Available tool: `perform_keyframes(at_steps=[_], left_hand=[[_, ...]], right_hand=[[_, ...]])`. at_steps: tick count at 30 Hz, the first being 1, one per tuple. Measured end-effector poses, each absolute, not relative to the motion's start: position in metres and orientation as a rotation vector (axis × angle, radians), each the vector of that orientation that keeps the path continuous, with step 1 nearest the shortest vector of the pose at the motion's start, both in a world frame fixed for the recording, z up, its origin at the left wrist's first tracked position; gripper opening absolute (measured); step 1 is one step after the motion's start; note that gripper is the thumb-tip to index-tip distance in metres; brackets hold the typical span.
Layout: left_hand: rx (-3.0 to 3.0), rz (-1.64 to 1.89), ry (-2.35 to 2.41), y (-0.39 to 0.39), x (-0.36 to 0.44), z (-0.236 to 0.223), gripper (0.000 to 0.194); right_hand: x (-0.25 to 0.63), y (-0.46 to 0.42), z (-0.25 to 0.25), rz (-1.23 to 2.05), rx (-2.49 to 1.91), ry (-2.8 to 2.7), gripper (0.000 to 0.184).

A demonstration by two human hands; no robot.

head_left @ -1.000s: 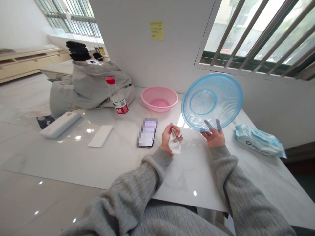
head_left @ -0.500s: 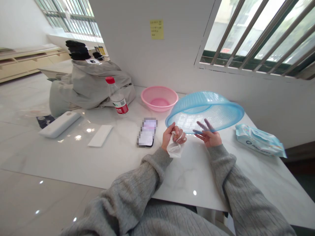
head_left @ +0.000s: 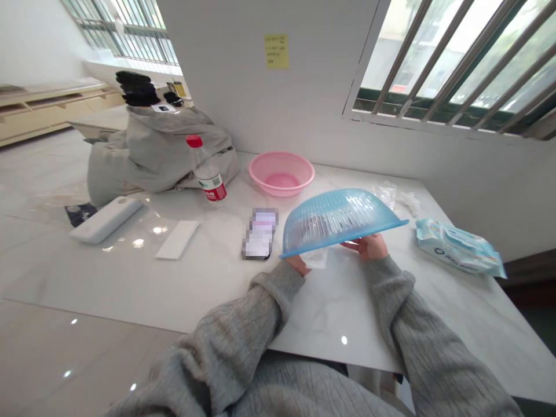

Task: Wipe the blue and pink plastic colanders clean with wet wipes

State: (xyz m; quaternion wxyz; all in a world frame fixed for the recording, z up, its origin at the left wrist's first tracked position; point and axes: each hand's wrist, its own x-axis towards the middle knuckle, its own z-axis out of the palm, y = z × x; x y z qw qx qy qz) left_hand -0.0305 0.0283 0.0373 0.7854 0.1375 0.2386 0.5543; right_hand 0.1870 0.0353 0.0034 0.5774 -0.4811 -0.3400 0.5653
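Note:
A blue plastic strainer basket [head_left: 336, 220] is held upside down just above the white marble table [head_left: 217, 278], its rim tilted toward me. My right hand [head_left: 368, 246] grips its near rim from below. My left hand [head_left: 299, 264] is mostly hidden under the basket's left edge; it holds a white wipe [head_left: 316, 259], part of which shows beneath the rim. The fingers of that hand cannot be seen.
A pink basket [head_left: 281, 172] stands at the back by the wall. A phone [head_left: 259, 233] lies left of my hands, a water bottle [head_left: 208, 172] and grey jacket [head_left: 160, 150] farther left. A wet-wipe pack [head_left: 458, 248] lies at the right; crumpled plastic [head_left: 393, 197] sits behind the blue basket.
The blue basket has been tipped from upright facing me to upside down and lowered toward the table. My left hand with the wipe has gone under its rim.

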Motion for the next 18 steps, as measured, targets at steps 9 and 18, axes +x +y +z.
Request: perform_keyframes(at_steps=[9,18], left_hand=[[0.332,1.138,0.408,0.04,-0.02,0.038,0.026],[1.204,1.376,0.936,0.038,-0.017,0.022,0.029]], right_hand=[[0.186,0.034,0.004,1.243,-1.266,-1.006,0.059],[0.183,0.033,0.001,1.086,-1.091,-1.071,0.063]])
